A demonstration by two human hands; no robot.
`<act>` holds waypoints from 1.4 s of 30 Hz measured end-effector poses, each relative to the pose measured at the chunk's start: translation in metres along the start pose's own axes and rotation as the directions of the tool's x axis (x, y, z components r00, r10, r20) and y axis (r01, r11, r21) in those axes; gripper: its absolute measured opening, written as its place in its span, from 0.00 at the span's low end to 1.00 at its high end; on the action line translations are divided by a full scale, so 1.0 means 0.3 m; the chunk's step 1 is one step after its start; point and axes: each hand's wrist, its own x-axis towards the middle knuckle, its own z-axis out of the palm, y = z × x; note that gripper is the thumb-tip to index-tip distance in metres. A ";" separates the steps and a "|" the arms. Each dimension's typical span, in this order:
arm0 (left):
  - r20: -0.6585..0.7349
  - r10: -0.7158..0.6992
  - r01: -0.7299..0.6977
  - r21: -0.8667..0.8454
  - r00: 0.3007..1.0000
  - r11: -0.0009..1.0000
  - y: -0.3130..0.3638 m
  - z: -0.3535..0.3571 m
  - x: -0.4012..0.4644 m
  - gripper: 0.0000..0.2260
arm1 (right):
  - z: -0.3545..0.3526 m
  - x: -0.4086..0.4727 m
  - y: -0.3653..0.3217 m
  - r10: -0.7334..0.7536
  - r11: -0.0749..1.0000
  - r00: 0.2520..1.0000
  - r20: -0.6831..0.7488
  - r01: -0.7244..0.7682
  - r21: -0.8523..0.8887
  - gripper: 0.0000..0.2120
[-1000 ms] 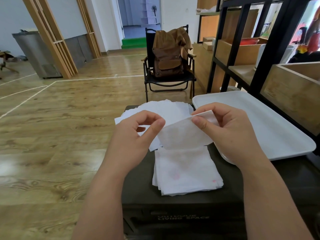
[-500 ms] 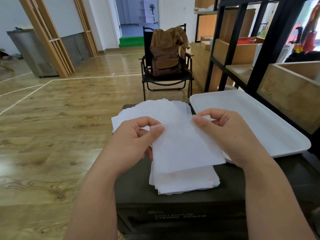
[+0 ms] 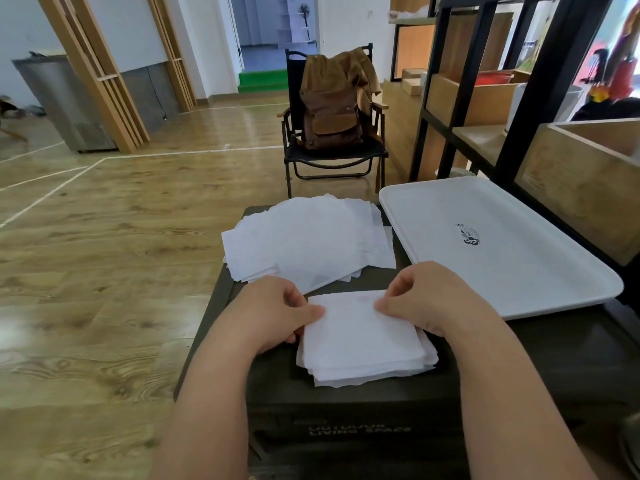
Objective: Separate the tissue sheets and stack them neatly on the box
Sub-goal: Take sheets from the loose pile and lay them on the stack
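Note:
A dark box (image 3: 270,393) stands in front of me and carries two piles of white tissue. The near pile (image 3: 363,351) is a fairly square stack of sheets. A looser, fanned-out pile (image 3: 304,240) lies at the far end of the box. My left hand (image 3: 273,310) pinches the top sheet of the near pile at its upper left corner. My right hand (image 3: 426,299) pinches the same sheet at its upper right corner. The sheet lies flat on the stack.
A white tray (image 3: 512,271) rests on the box's right side, under a black shelf frame (image 3: 540,81) with wooden crates. A black folding chair (image 3: 332,157) with a brown backpack (image 3: 329,109) stands beyond the box. Wooden floor spreads to the left.
Both hands came down from chest height to the near pile, and the sheet they held in the air now lies on top of it.

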 end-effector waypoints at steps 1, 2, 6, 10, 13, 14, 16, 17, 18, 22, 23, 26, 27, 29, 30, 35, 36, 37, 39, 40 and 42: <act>-0.076 -0.025 0.028 0.035 0.997 0.999 -0.006 -0.004 0.003 0.08 | -0.001 0.001 -0.001 -0.003 1.000 1.000 -0.017 0.003 -0.009 0.07; -0.175 -0.034 0.046 0.065 0.984 0.997 -0.015 -0.009 0.007 0.07 | -0.003 0.001 0.002 -0.018 1.000 0.999 -0.048 0.017 -0.012 0.07; -0.400 0.056 -0.044 0.040 0.915 0.998 -0.047 -0.027 0.028 0.09 | -0.004 0.003 0.015 -0.109 0.992 0.963 -0.245 0.123 0.040 0.09; -0.206 0.264 -0.243 0.121 0.942 0.962 -0.061 -0.004 0.053 0.17 | 0.003 0.014 0.016 -0.128 0.971 0.933 -0.335 0.187 0.151 0.07; -0.179 0.315 -0.289 0.158 0.932 0.944 -0.067 0.022 0.071 0.14 | 0.010 0.019 0.019 -0.131 0.972 0.939 -0.318 0.185 0.146 0.07; -0.199 0.322 -0.292 0.168 0.926 0.942 -0.066 0.028 0.076 0.13 | 0.011 0.020 0.019 -0.132 0.972 0.940 -0.315 0.185 0.146 0.07; -0.246 0.326 -0.293 0.164 0.913 0.942 -0.058 0.035 0.081 0.09 | 0.012 0.022 0.020 -0.131 0.971 0.939 -0.318 0.187 0.152 0.07; -0.272 0.325 -0.290 0.160 0.906 0.944 -0.055 0.035 0.082 0.07 | 0.011 0.021 0.020 -0.130 0.969 0.939 -0.319 0.189 0.159 0.07; -0.300 0.325 -0.286 0.167 0.897 0.944 -0.053 0.035 0.083 0.05 | 0.010 0.021 0.020 -0.129 0.968 0.939 -0.319 0.190 0.166 0.07; -0.374 0.324 -0.265 0.201 0.869 0.943 -0.056 0.030 0.087 0.06 | 0.007 0.018 0.019 -0.130 0.966 0.936 -0.326 0.193 0.170 0.07; -0.380 0.322 -0.269 0.187 0.867 0.945 -0.056 0.028 0.087 0.06 | 0.005 0.018 0.018 -0.132 0.966 0.935 -0.331 0.195 0.168 0.07; -0.401 0.308 -0.294 0.099 0.863 0.951 -0.051 0.024 0.083 0.06 | 0.001 0.016 0.015 -0.139 0.963 0.929 -0.344 0.207 0.170 0.07; -0.423 0.294 -0.296 0.063 0.857 0.953 -0.049 0.024 0.080 0.06 | 0.002 0.016 0.015 -0.141 0.962 0.927 -0.348 0.212 0.175 0.07; -0.482 0.251 -0.297 -0.019 0.839 0.955 -0.043 0.024 0.076 0.05 | 0.004 0.015 0.013 -0.148 0.958 0.925 -0.350 0.221 0.180 0.07; -0.504 0.227 -0.306 -0.079 0.834 0.949 -0.038 0.024 0.074 0.05 | 0.006 0.015 0.012 -0.150 0.957 0.924 -0.351 0.225 0.183 0.07; -0.555 0.215 -0.451 -0.331 0.803 0.829 0.006 0.000 0.040 0.10 | 0.005 0.009 0.005 -0.172 0.949 0.912 -0.372 0.255 0.186 0.06; -0.565 0.217 -0.479 -0.369 0.796 0.797 0.014 -0.013 0.030 0.11 | 0.004 0.007 0.003 -0.189 0.942 0.908 -0.375 0.275 0.191 0.05; -0.567 0.219 -0.503 -0.411 0.794 0.760 0.020 -0.028 0.018 0.11 | 0.004 0.005 0.000 -0.214 0.933 0.904 -0.369 0.302 0.198 0.04; -0.555 0.247 -0.552 -0.491 0.794 0.674 0.026 -0.056 -0.003 0.12 | 0.009 -0.003 -0.009 -0.285 0.913 0.902 -0.326 0.358 0.193 0.05; -0.550 0.267 -0.576 -0.526 0.791 0.626 0.029 -0.068 -0.012 0.12 | 0.013 -0.009 -0.016 -0.316 0.906 0.901 -0.299 0.380 0.187 0.08; -0.545 0.290 -0.606 -0.590 0.787 0.534 0.036 -0.087 -0.027 0.10 | 0.023 -0.015 -0.032 -0.347 0.893 0.903 -0.253 0.401 0.205 0.15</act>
